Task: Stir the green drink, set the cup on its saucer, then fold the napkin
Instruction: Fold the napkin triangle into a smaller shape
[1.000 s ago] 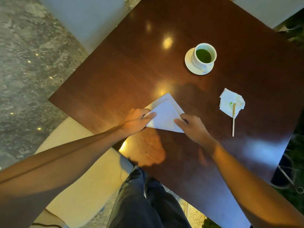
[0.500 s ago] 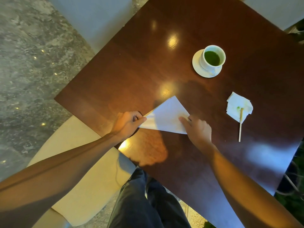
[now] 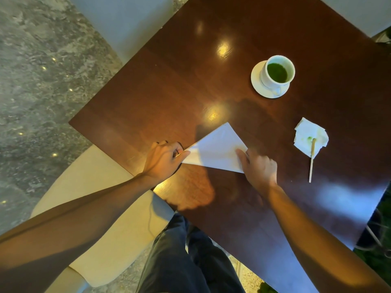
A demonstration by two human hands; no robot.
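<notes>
Green drink (image 3: 276,72) in saucered cup (image 3: 267,75)

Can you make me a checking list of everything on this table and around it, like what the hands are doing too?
Surface: dark glossy wooden table, lamp glare on it.
Job's things: white cup of green drink standing on its white saucer; white paper napkin folded into a triangle, flat near the table's near edge.
Clutter: crumpled white tissue with green stain; thin wooden stir stick with its tip resting on that tissue.
Hands: left hand pinches the napkin's left corner; right hand presses the right corner.
Cables: thin cords at the right edge, past the table.
Surroundings: cream chair seat, grey stone floor, person's dark trousers.
</notes>
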